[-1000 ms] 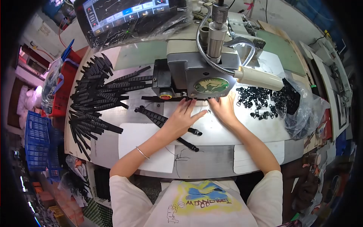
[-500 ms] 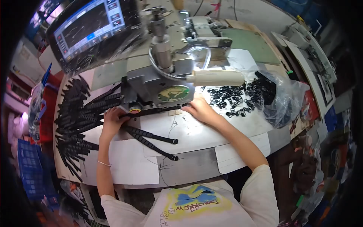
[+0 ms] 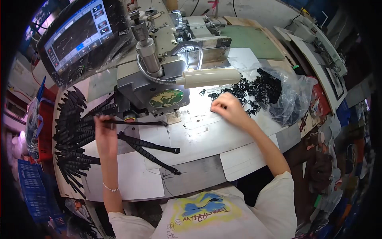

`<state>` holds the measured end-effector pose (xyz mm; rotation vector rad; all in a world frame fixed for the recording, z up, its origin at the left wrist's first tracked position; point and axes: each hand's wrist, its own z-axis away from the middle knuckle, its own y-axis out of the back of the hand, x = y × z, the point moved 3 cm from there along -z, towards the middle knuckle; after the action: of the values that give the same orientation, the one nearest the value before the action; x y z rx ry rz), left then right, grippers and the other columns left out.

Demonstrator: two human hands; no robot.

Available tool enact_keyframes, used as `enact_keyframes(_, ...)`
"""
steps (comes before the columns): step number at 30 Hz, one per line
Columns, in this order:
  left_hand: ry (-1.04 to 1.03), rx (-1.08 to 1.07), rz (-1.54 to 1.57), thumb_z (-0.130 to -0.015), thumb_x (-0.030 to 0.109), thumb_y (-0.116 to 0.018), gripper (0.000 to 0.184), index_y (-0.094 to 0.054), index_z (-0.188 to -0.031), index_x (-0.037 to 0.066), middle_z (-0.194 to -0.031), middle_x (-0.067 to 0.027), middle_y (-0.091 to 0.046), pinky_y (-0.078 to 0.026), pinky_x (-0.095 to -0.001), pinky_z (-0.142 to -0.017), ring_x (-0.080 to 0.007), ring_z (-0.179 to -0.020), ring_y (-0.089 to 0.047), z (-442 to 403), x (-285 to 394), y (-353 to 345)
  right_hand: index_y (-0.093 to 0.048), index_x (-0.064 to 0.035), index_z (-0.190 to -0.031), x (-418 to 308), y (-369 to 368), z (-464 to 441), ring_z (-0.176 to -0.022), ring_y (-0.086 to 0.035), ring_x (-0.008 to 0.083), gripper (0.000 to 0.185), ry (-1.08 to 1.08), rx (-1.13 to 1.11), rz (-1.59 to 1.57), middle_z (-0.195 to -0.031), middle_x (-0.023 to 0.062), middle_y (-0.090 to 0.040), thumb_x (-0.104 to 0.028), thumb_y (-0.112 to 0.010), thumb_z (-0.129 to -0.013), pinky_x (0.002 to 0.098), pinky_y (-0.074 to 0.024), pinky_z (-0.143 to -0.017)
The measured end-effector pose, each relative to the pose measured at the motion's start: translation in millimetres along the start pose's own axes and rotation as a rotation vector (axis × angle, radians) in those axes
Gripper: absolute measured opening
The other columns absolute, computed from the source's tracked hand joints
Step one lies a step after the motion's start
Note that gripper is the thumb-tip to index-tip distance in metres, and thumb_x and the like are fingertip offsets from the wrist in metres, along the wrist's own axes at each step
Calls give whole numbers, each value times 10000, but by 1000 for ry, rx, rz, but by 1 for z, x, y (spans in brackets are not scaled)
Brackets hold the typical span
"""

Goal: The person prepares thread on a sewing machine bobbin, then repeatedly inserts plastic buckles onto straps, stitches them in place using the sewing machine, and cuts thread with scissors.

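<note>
My left hand (image 3: 106, 133) is closed around the end of a black webbing strap (image 3: 143, 123), which stretches right, in front of the sewing machine head (image 3: 155, 89). At the left edge of a pile of small black buckles (image 3: 240, 91), my right hand (image 3: 231, 110) is pinched. A small dark piece shows at its fingertips and looks like one of those buckles. Two more straps (image 3: 153, 145) with buckles at their ends lie on the table below the left hand's strap. Left of that hand spreads a big heap of black straps (image 3: 73, 127).
A touch screen (image 3: 75, 40) stands at the back left. The machine's cream-coloured lamp (image 3: 213, 78) juts over the white work surface (image 3: 199, 139). At the right lies a clear plastic bag (image 3: 294, 97) with more black pieces. Blue crates (image 3: 34, 183) stand beyond the table's left edge.
My right hand has left the machine head and moved right to the buckles. My left hand has drawn back leftward with the strap, whose buckled end now shows. The camera view has shifted slightly.
</note>
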<state>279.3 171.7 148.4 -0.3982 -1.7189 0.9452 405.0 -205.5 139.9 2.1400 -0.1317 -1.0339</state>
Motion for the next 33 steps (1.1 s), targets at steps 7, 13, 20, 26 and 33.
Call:
enact_keyframes(7,-578,-486,-412,-909,233,-508,200,-426,-835,66,-626,19,-338,-256,-239,-567,-81,-567,-278,44,34,-98,-578,-9,-682,3,-8,12,-693,-483,238,191,-141,112,195,-662,75,-531,-152,-701,-714,340,-399,-636)
enact_keyframes(13,155,-636,-1272,-794,135,-624,135,-560,-764,20,-734,-58,-548,-401,-254,-616,-164,-698,-508,40,-37,-86,-579,10,-672,6,-13,8,-630,-509,253,138,-106,74,302,-628,101,-548,-82,-676,-710,338,-418,-601)
enact_keyframes(20,-150,-502,-1607,-769,310,-643,257,-620,-873,76,-812,-74,-595,-334,-384,-826,-265,-847,-521,17,-112,-61,-594,8,-782,-6,-21,4,-542,-541,71,45,-669,-126,-702,-675,50,-600,-25,-563,-783,213,-456,-483)
enact_keyframes(26,-396,-308,-1731,-710,407,-678,384,-629,-901,78,-763,-93,-628,-357,-408,-803,-279,-793,-577,1,-134,-55,-561,-7,-830,-24,-50,9,-553,-544,91,41,-724,-191,-1051,-700,70,-591,-28,-537,-804,227,-479,-496)
enact_keyframes(33,-314,-304,-1772,-715,380,-672,320,-641,-833,84,-705,-72,-629,-370,-416,-746,-277,-731,-587,1,-131,-57,-527,-28,-804,-30,-66,14,-556,-529,104,19,-652,-175,-1168,-721,93,-578,-43,-517,-809,236,-467,-492)
